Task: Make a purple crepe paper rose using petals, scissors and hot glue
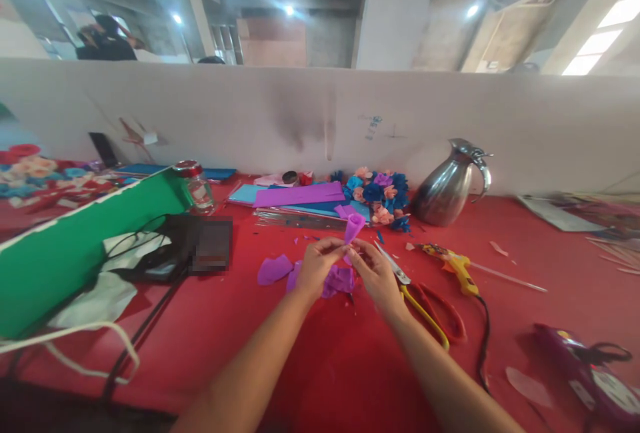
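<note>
The left hand [320,263] and right hand [373,273] pinched the narrow lower part of the rolled purple paper [354,224] between them, above the desk [325,366]. A slack pinch could have let it unwind; squeezing hard could have creased it. Its flared end pointed up, its long axis roughly upright, leaning slightly right.

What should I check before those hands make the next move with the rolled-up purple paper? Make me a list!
1. Rolled-up purple paper pinched by left hand and right hand: ok.
2. Loose, flat purple paper pieces near the hands: ok.
3. Metal scissors with red and yellow handles well away from the right hand: not ok, they're right beside it.
4. Yellow pistol-shaped glue gun apart from both hands: ok.
5. Glue gun cool: cannot tell.
6. Shiny silver metal jug upright: ok.
</note>
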`<action>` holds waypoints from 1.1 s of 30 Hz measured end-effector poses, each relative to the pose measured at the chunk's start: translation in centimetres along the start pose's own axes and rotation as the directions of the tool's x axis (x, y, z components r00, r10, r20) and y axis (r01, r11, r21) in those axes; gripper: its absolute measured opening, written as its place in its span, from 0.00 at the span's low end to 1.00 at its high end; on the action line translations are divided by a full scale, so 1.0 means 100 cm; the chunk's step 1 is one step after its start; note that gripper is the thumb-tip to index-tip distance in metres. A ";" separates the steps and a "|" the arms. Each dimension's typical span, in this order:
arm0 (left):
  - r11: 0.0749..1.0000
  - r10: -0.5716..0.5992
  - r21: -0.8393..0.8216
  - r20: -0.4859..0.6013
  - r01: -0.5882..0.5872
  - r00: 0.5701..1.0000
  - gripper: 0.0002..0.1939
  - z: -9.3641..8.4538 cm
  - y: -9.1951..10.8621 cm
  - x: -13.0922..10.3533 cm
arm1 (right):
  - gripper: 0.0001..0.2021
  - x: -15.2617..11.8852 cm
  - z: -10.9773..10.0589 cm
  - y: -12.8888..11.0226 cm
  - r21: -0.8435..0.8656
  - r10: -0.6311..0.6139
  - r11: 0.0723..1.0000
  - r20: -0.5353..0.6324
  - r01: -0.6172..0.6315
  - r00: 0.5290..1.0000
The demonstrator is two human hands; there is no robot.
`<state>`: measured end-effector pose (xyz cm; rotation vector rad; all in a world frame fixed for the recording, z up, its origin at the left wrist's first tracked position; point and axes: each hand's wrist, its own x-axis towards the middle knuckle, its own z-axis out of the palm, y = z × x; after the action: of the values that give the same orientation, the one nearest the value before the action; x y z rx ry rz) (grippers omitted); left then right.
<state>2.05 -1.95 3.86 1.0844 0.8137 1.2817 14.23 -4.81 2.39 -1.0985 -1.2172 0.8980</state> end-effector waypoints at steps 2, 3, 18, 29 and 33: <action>1.000 0.012 0.011 0.016 -0.013 1.000 0.06 0.000 0.000 0.000 | 0.16 -0.002 0.000 -0.001 -0.040 -0.017 0.999 0.008 0.017 1.000; 1.000 0.019 0.023 0.026 -0.020 0.999 0.06 0.000 0.000 0.000 | 0.15 -0.002 0.000 -0.003 -0.040 -0.022 0.999 -0.002 0.022 1.000; 0.957 0.042 0.281 0.119 -0.074 0.992 0.07 0.004 -0.006 -0.003 | 0.09 -0.004 -0.004 -0.008 0.085 -0.013 0.996 -0.109 0.023 0.994; 0.905 0.044 0.418 0.077 -0.072 0.996 0.05 -0.003 -0.010 0.001 | 0.15 0.000 -0.011 -0.018 0.144 0.027 0.989 -0.216 0.005 0.976; 0.956 0.092 0.274 0.044 -0.100 0.995 0.07 -0.004 -0.003 0.003 | 0.15 0.000 -0.009 -0.017 0.152 0.084 0.986 -0.117 -0.065 0.990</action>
<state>1.76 -1.53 3.51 1.3779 0.9461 1.2528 15.07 -5.37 4.08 -1.0694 -0.9973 0.9481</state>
